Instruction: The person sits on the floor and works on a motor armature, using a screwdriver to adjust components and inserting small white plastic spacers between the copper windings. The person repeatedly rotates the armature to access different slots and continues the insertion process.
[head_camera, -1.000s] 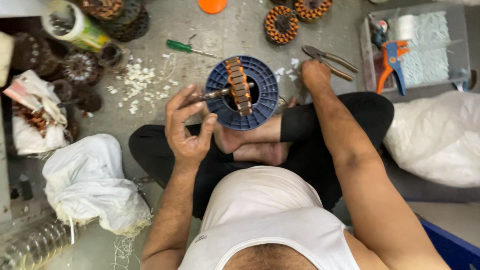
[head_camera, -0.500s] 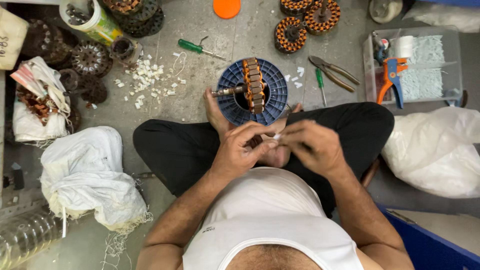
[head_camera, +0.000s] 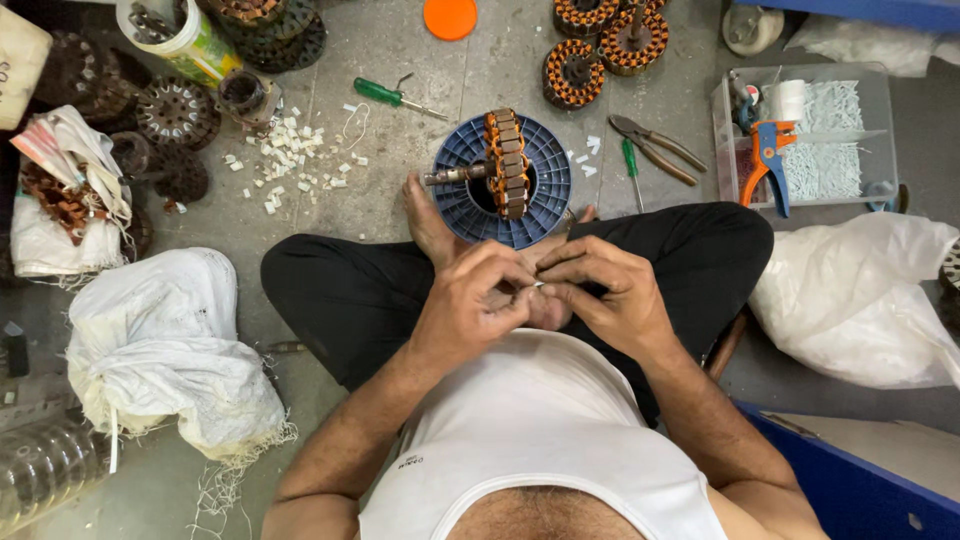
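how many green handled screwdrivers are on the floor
2. One screwdriver lies upper left of the blue spool, near the white scraps. A smaller one lies right of the spool, beside the pliers. More could be hidden in the clutter.

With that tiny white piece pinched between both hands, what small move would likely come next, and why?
Probably the hands carry the small white piece forward to the copper-wound stator standing on edge on the blue spool. Left hand and right hand meet fingertip to fingertip over the lap, holding only that piece, and the stator sits just ahead, untouched.
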